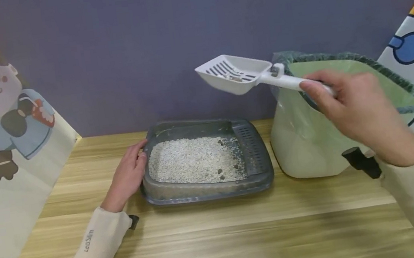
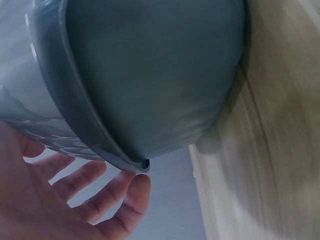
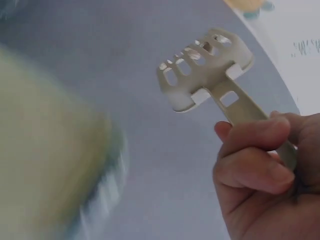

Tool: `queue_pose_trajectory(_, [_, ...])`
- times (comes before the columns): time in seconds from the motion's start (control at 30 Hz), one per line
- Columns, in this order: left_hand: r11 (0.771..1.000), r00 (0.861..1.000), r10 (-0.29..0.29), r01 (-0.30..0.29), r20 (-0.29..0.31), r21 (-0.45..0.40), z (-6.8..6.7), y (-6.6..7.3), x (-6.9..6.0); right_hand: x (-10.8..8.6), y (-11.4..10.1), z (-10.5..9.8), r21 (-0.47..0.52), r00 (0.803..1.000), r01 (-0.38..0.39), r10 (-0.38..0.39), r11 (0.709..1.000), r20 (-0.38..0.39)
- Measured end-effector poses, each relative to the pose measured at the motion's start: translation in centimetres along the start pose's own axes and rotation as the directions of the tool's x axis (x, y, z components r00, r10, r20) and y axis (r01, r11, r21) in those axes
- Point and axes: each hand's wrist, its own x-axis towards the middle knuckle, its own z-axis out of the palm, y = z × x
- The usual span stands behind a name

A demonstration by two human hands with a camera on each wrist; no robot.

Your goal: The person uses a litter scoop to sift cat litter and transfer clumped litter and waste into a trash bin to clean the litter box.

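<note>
A grey litter box (image 1: 209, 191) of pale granular litter (image 1: 187, 160) stands on the table, several dark clumps (image 1: 221, 171) on its right part. My left hand (image 1: 128, 174) holds the box's left rim; in the left wrist view its slightly bent fingers (image 2: 92, 175) meet the rim edge. High up, my right hand (image 1: 361, 111) grips the handle of a white slotted litter scoop (image 1: 236, 72). Small pale pieces and a darker one lie in the scoop, visible through its slots in the right wrist view. The scoop head hangs left of the bin, above the box's right part.
Right of the box stands a pale bin (image 1: 305, 146) with a green inside and a dark, fringed-looking rim, under my right forearm. A purple-grey wall (image 1: 123, 57) closes off the back. Cartoon-printed panels (image 1: 4, 107) flank both sides. Wood-grain table (image 1: 225, 240) spreads in front.
</note>
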Motion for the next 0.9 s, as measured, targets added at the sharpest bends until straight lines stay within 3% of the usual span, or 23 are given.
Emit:
queue_pose_trajectory(0.13, [1.0,1.0,0.001,-0.001,-0.001,-0.015,-0.2,-0.1,-0.1,-0.5,2.4,-2.7,-0.053,0.99,-0.142,0.141,0.988,-0.022])
queue_pose_trajectory(0.27, [1.0,1.0,0.005,-0.005,-0.004,-0.028,-0.1,-0.3,-0.2,-1.8,6.5,-4.0,0.067,0.973,-0.21,0.215,0.975,-0.085])
queue_pose_trajectory(0.37, [0.999,1.0,0.009,-0.009,-0.007,-0.031,0.0,-0.4,-0.2,-3.1,9.0,-4.2,0.079,0.958,-0.231,0.241,0.97,-0.156])
queue_pose_trajectory(0.43, [0.999,1.0,0.011,-0.012,-0.006,-0.036,0.0,-0.4,-0.1,-4.0,10.1,-4.0,0.027,0.936,-0.3,0.299,0.954,-0.186])
queue_pose_trajectory(0.53, [0.999,1.0,0.014,-0.015,-0.003,-0.043,0.0,-0.2,0.0,-5.0,11.3,-3.8,0.025,0.903,-0.374,0.371,0.927,-0.219])
queue_pose_trajectory(0.6, [0.999,1.0,0.016,-0.016,0.0,-0.041,-0.1,-0.1,0.1,-5.4,12.1,-3.6,0.054,0.889,-0.396,0.398,0.917,-0.226])
queue_pose_trajectory(0.73, [0.999,1.0,0.014,-0.013,0.003,-0.032,-0.1,0.0,0.2,-6.1,13.3,-2.9,0.069,0.882,-0.405,0.409,0.912,-0.233])
queue_pose_trajectory(0.9, [1.0,1.0,0.002,-0.002,0.013,-0.024,-0.1,0.1,0.1,-6.6,14.0,-1.8,0.061,0.887,-0.327,0.329,0.943,-0.324])
